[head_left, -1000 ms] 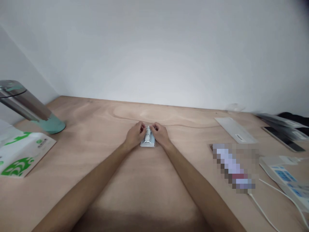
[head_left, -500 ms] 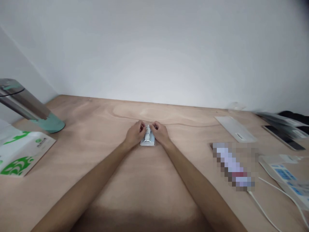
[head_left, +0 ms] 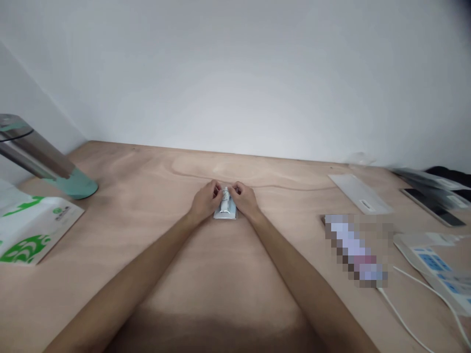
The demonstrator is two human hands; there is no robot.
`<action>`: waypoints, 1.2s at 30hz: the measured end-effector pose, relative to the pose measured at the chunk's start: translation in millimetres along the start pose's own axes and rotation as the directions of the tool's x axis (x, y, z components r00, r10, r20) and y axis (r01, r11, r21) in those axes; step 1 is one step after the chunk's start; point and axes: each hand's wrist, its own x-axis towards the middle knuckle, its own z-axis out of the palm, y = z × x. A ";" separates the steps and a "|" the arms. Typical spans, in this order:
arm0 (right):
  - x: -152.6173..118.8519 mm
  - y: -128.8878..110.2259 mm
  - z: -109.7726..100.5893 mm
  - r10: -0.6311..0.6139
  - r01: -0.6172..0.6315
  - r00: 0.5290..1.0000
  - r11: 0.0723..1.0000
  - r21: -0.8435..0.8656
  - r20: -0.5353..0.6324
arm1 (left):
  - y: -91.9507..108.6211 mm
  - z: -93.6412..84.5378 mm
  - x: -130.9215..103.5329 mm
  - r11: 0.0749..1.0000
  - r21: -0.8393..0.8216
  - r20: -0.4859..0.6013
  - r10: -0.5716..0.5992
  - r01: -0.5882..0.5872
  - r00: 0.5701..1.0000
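Observation:
A small clear, silvery packet lies on the wooden table at the centre, with what looks like a little white tube inside or on it. My left hand is closed at the packet's left upper edge, thumb and curled fingers pinched together. From the right, my right hand grips the opposite upper edge the same way. Both thumbs point inward near the top of the tube. The fingers cover the packet's far corners, and the print on it is too small to read.
A steel and mint-green bottle and a white and green tissue pack stand at left. On the right lie a pixelated phone-like object with a white cable, a clear sleeve, a dark phone and a plastic bag.
The whole view has shifted very slightly, with the table sitting a little higher. My hands hold the same grip on the packet.

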 end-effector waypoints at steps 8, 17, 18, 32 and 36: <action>1.4 2.0 0.3 -0.009 0.009 1.000 1.000 -0.016 0.000 | -1.6 1.5 1.7 1.000 -0.005 0.000 0.005 -0.005 1.000; 1.3 3.0 0.7 -0.016 0.016 1.000 1.000 -0.003 -0.003 | -1.7 2.0 1.9 1.000 -0.007 -0.007 0.003 -0.003 1.000; 1.4 3.1 0.7 -0.014 0.014 1.000 1.000 -0.003 -0.005 | -2.1 2.2 2.0 1.000 -0.005 -0.008 0.003 -0.003 1.000; 1.9 4.2 1.3 -0.007 0.007 1.000 1.000 -0.002 -0.003 | -2.7 2.1 1.8 1.000 -0.014 -0.005 0.007 -0.007 1.000; 1.6 3.5 0.9 -0.012 0.012 1.000 1.000 0.009 -0.001 | -2.6 2.0 1.8 1.000 -0.007 -0.004 0.006 -0.006 1.000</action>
